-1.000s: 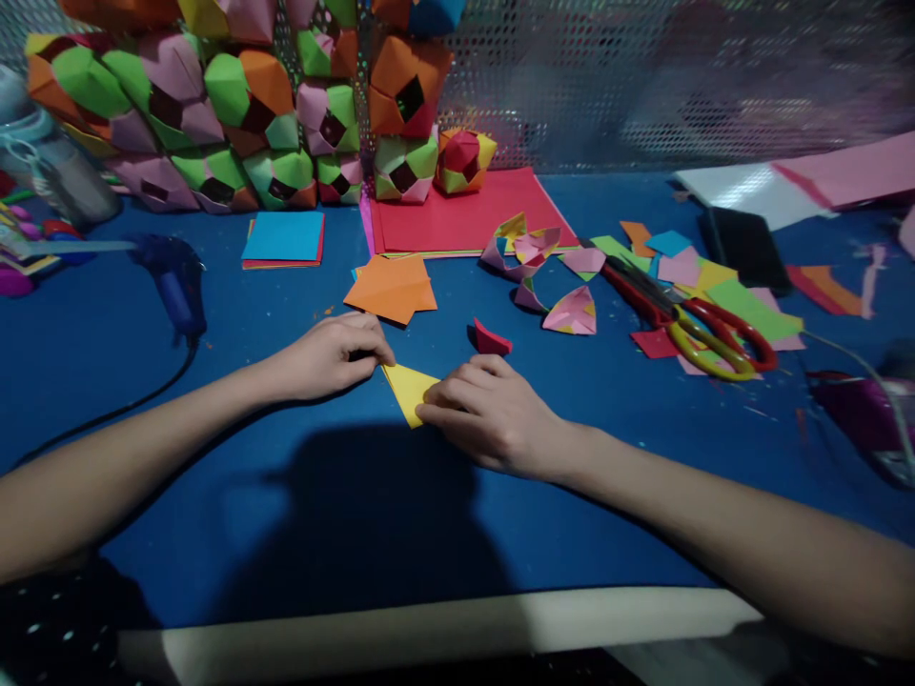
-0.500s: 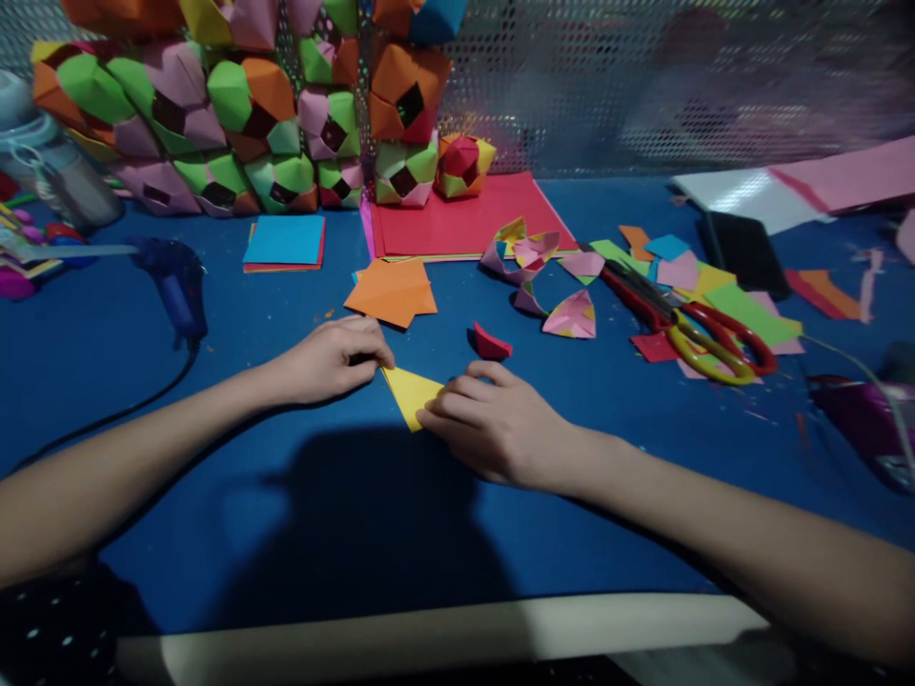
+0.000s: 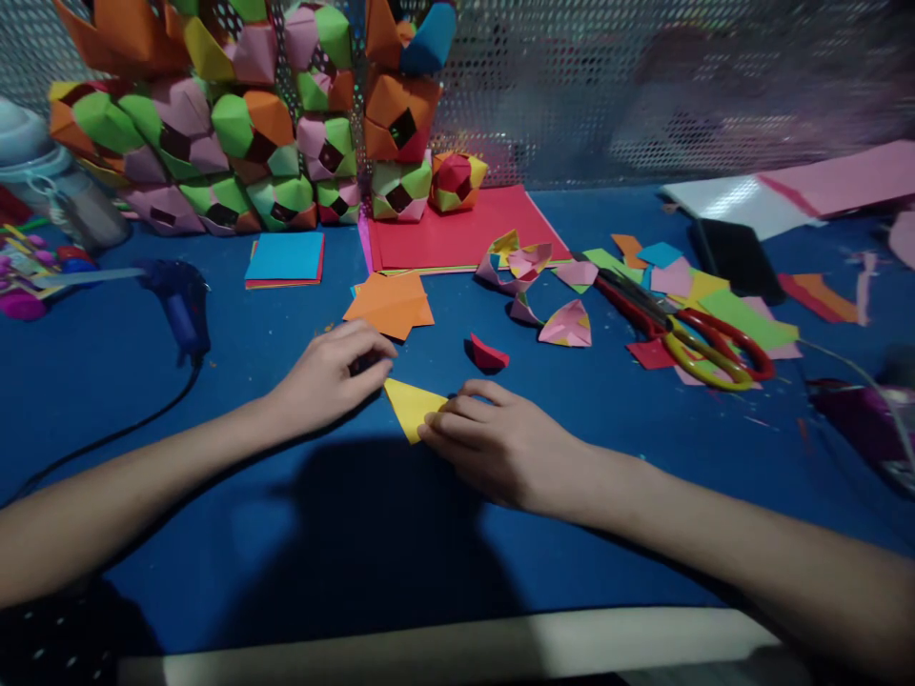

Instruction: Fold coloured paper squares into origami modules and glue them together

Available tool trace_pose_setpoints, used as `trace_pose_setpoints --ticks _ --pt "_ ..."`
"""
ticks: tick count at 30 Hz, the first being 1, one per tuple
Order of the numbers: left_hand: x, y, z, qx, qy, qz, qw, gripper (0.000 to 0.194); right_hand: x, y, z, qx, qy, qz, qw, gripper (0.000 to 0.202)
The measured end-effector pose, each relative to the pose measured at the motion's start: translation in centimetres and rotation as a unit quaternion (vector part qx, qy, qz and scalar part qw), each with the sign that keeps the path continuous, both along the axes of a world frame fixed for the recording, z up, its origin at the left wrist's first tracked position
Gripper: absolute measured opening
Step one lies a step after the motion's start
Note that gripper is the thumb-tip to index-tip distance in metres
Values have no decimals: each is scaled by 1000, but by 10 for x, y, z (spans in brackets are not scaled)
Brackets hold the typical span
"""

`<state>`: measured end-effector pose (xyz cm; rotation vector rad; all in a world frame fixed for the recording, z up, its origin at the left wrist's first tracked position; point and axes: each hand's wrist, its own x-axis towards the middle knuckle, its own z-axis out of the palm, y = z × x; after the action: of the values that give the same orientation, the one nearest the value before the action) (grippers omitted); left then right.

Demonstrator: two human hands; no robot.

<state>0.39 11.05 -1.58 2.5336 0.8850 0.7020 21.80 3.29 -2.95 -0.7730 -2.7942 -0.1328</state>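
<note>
A yellow paper (image 3: 409,408) folded into a triangle lies on the blue table in front of me. My right hand (image 3: 500,438) has its fingers closed on the paper's right part and hides that end. Just above the paper's left corner is my left hand (image 3: 329,376), its fingers bent and slightly apart from the thumb, with nothing visible between them. Beyond the hands are a small folded red paper piece (image 3: 489,353) and some orange paper pieces (image 3: 390,303).
Folded paper balls (image 3: 264,124) are stacked at the back left. A glue gun (image 3: 178,305) with its cord lies left, near a blue-topped paper stack (image 3: 286,257). Scissors (image 3: 707,348) rest among paper scraps on the right, by a dark phone-like slab (image 3: 736,257).
My left hand has come slightly away from the paper's left corner, and its fingers have loosened. My right hand stays on the paper. The whole view has tilted a little upward.
</note>
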Motion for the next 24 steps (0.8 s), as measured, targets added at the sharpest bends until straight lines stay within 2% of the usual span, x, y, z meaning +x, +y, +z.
trace_pose_setpoints --ticks 2,4,6,8,12,15,19,21,24 --pt "5 -9 -4 60 26 -53 996 16 -1 0 -1 -6 9 -5 1000 27" --pt "9 -15 -8 108 96 -142 979 21 -3 0 -1 -13 19 -13 1000 29" --pt "10 -14 -12 134 171 -182 959 23 -4 0 0 -21 22 -23 999 30" --pt "7 -7 -12 139 210 -154 955 23 -4 -1 0 -29 20 -30 999 29" --pt "-4 8 -5 108 219 -84 966 21 -2 -1 -1 -30 16 -13 999 27" --pt "-5 2 -1 123 177 -57 975 21 -2 0 -1 -34 13 -12 999 26" --pt "6 -22 -5 117 122 -105 980 20 -3 2 1 -75 19 -41 996 21" --pt "11 -30 -10 105 136 -114 978 21 -1 3 2 -106 34 -49 993 16" --pt "13 -35 -16 134 159 -102 973 25 1 8 1 -131 83 -62 986 11"
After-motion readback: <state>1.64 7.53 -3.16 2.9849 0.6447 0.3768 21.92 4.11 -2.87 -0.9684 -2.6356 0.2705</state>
